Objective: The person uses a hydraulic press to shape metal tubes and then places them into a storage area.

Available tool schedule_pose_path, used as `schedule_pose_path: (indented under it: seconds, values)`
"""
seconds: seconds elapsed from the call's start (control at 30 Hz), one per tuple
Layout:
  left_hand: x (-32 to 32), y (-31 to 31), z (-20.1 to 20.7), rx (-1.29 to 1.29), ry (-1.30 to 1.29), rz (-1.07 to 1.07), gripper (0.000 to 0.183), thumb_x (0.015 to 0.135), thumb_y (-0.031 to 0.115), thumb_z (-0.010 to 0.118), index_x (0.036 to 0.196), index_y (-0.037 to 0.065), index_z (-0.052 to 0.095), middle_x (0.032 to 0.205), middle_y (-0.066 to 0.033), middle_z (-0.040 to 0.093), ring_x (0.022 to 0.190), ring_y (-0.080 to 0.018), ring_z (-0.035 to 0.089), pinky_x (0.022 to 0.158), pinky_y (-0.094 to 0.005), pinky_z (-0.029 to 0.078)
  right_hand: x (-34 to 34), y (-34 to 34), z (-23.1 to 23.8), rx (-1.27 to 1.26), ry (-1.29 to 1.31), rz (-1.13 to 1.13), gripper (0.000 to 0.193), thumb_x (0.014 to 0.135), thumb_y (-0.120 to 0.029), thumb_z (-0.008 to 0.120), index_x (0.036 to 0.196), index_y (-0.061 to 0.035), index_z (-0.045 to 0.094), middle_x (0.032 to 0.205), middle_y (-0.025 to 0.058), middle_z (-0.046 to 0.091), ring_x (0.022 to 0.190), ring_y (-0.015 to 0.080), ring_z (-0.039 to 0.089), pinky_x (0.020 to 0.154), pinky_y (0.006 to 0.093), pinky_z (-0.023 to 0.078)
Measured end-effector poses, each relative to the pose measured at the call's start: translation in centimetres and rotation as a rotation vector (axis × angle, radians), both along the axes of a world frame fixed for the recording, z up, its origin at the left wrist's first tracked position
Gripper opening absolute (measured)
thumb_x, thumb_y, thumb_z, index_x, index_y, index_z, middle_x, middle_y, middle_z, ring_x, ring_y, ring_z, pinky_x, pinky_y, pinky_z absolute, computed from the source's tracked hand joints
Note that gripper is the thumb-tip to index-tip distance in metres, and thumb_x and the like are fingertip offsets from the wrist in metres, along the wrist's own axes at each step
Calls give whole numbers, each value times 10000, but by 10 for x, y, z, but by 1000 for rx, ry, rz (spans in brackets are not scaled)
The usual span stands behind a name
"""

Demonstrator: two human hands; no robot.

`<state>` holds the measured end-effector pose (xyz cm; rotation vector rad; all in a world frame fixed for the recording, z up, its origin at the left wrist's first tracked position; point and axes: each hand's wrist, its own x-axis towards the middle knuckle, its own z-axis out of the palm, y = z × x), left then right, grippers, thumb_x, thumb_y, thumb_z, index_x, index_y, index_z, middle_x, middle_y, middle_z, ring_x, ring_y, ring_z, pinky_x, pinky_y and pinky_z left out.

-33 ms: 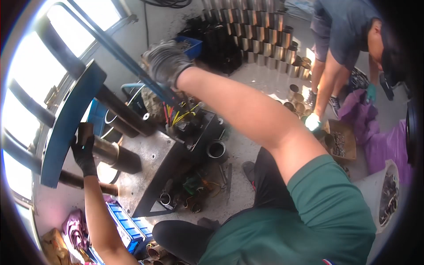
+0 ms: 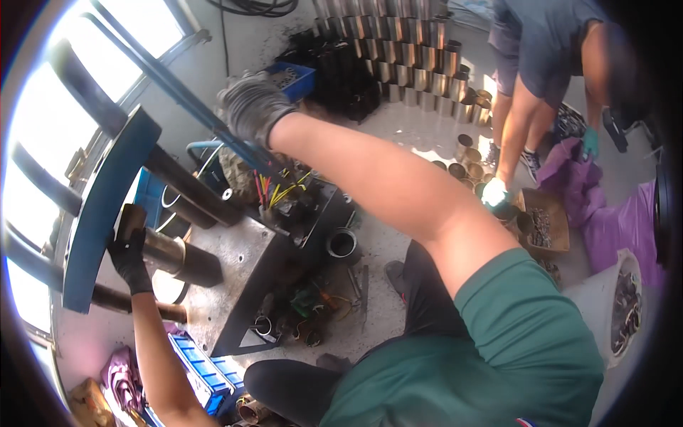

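My left hand, in a black glove, is closed around a short dark metal piece. That piece sits at the upper end of a thick metal cylinder, close to the curved blue plate of a press-like frame. My right hand, in a grey glove, is raised with its fingers curled, right beside a long blue bar. What lies inside those fingers is hidden. Below the cylinder is a heavy steel plate with small holes.
Metal tubes stand stacked in rows at the back. At right, a co-worker bends over tubes and a box of small parts. A bucket stands nearest on the right; blue crates lie lower left. A dark ring sits centrally.
The view has shifted slightly, so the scene sits a little further left. Both my hands keep the same hold and place beside the press.
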<state>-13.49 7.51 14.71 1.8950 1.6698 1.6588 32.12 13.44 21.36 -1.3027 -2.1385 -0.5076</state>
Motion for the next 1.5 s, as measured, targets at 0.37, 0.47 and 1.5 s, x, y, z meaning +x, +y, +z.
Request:
schedule_pose_path:
  seconds: [0.37,0.47,1.5]
  values:
    - [59,-138,-100,-251,-340,-226,618,935,148,696,1490,22,453,1437,-180,527,1296,-293,530,1121,-438,413,7,6,2,-150,54,141,219,856,-201,760,1023,-60,780,1032,190,757,959,355,758,820,452,609]
    - [3,-155,-153,-287,-367,94,652,881,-14,736,1472,20,463,1404,-176,557,1292,-285,532,1135,-414,395,15,-3,6,-215,-8,144,252,859,-276,784,1010,-75,795,1011,183,773,991,319,760,837,431,599]
    - [-37,9,-88,94,-14,276,923,823,331,893,1521,27,371,1405,-196,577,1200,-320,620,1016,-406,550,29,-194,-164,-965,192,771,667,969,-603,576,1278,-13,605,1230,243,623,1112,435,634,951,488,523]
